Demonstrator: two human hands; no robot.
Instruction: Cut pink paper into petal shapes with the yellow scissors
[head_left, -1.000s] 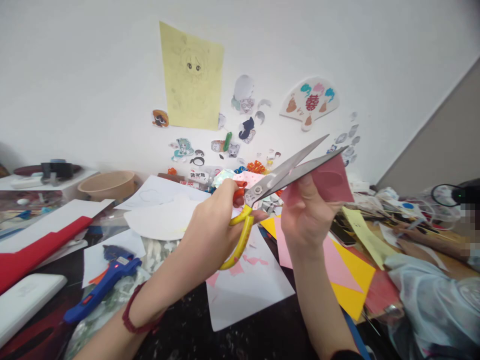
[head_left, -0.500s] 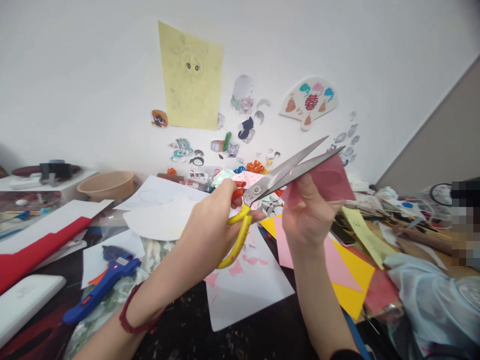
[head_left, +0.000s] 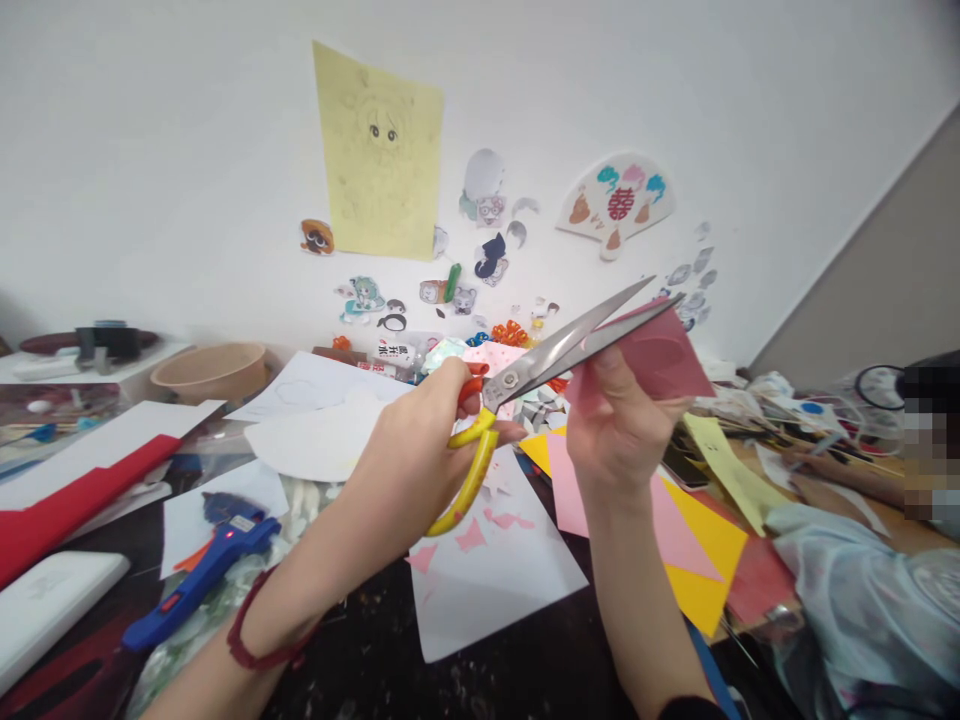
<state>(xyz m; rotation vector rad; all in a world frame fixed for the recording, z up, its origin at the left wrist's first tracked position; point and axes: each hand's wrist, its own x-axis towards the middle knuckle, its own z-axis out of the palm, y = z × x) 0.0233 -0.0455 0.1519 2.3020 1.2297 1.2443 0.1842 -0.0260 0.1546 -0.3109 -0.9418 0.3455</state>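
My left hand (head_left: 420,430) is closed round the handles of a pair of scissors (head_left: 510,380), one loop yellow, the other orange-red. The metal blades point up to the right and stand a little apart. Between the thumb and fingers of my right hand (head_left: 619,425) is a piece of dark pink paper (head_left: 660,350). The lower blade lies along the paper's upper edge, just above my right thumb; whether it touches the paper I cannot tell. Below the hands, a white sheet (head_left: 510,590) carries several small pink scraps (head_left: 471,537).
A blue glue gun (head_left: 206,570) lies to the left, near a white case (head_left: 60,610) and a beige bowl (head_left: 214,372). Pink paper (head_left: 686,530) and yellow paper (head_left: 701,590) lie under my right forearm. Another person's hand (head_left: 847,475) is at far right.
The scissors have shifted very slightly left, and the dark pink paper slightly right. Both hands keep their grip, and the blades remain apart.
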